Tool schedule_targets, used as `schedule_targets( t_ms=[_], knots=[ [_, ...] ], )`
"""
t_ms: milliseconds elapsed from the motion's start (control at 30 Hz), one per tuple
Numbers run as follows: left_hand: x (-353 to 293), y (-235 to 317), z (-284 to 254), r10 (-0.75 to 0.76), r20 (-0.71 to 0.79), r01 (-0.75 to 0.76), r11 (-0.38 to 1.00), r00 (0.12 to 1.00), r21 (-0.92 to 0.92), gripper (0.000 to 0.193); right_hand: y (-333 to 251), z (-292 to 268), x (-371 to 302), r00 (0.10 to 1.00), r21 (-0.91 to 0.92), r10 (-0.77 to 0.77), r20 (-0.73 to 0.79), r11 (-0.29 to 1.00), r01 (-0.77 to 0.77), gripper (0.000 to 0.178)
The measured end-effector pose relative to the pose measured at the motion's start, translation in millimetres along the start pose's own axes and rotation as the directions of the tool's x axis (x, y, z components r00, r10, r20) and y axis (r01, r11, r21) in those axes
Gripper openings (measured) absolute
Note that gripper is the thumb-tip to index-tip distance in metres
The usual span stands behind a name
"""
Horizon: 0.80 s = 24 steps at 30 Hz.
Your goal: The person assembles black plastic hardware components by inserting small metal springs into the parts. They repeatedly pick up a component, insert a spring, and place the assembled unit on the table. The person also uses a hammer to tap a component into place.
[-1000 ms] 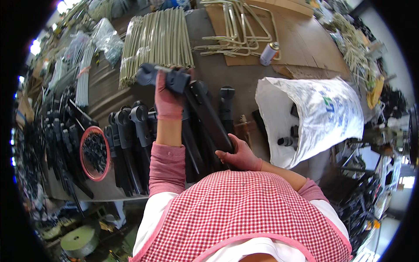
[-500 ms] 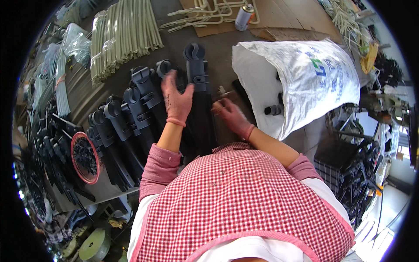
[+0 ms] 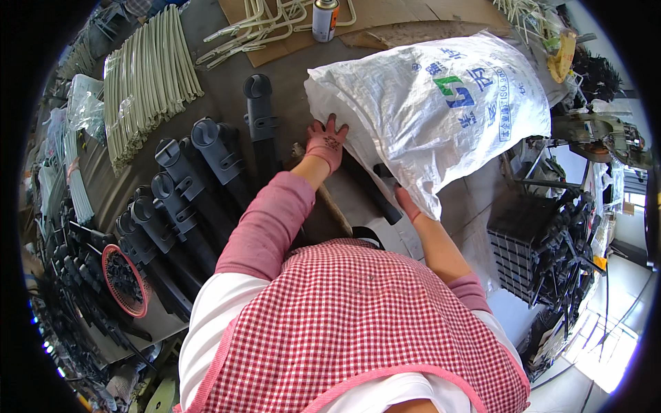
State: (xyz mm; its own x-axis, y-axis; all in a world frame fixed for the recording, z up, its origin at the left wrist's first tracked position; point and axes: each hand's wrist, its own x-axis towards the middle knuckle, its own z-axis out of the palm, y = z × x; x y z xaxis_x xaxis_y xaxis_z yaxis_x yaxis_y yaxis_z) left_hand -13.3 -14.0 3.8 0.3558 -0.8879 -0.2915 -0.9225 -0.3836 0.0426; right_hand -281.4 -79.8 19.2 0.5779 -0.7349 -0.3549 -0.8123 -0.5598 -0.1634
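Note:
My left hand (image 3: 326, 146), in a pink glove, is open with its fingers spread at the left edge of the white woven sack (image 3: 475, 103). My right hand (image 3: 407, 204) reaches into the mouth of that sack; the sack covers its fingers. Close to it, a dark plastic fitting (image 3: 383, 171) shows inside the sack. A black tube (image 3: 375, 189) lies between my hands. Below my left hand, a wooden handle (image 3: 334, 210) slants toward me. Left of that hand lies a black tube with a grey round-ended fitting (image 3: 260, 110).
More grey fittings on black tubes (image 3: 186, 179) lie side by side at left. A pink basket (image 3: 141, 303) holds small black parts. Pale rod bundles (image 3: 151, 82), bent frames (image 3: 275, 24) and a spray can (image 3: 325, 20) are farther back. A black crate (image 3: 513, 258) stands at right.
My left hand has left the grey fittings and moved right to the sack's edge. My right hand has moved from the table into the sack's mouth. The view has shifted rightward.

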Motion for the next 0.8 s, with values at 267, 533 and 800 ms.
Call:
schedule_targets(
  t_ms=[267,533,800],
  knots=[
    [-29.9,-33.0,-61.7,0.273,-0.145,-0.265,0.962,0.951,0.072,0.059,-45.8,-46.8,-1.7,0.997,0.32,-0.054,-0.056,0.945,0.069,0.046],
    [-139.6,-68.8,-21.7,0.605,0.185,0.628,-0.702,0.775,-0.337,0.043,-146.7,-74.6,-26.7,0.791,0.942,-0.607,-0.073,0.218,0.255,0.045],
    [-246.1,-84.8,-38.9,0.296,0.086,0.279,-0.709,0.951,-0.647,0.079,-94.2,-4.7,-38.1,0.934,0.25,-0.336,0.124,0.921,0.298,0.044]
  ],
)
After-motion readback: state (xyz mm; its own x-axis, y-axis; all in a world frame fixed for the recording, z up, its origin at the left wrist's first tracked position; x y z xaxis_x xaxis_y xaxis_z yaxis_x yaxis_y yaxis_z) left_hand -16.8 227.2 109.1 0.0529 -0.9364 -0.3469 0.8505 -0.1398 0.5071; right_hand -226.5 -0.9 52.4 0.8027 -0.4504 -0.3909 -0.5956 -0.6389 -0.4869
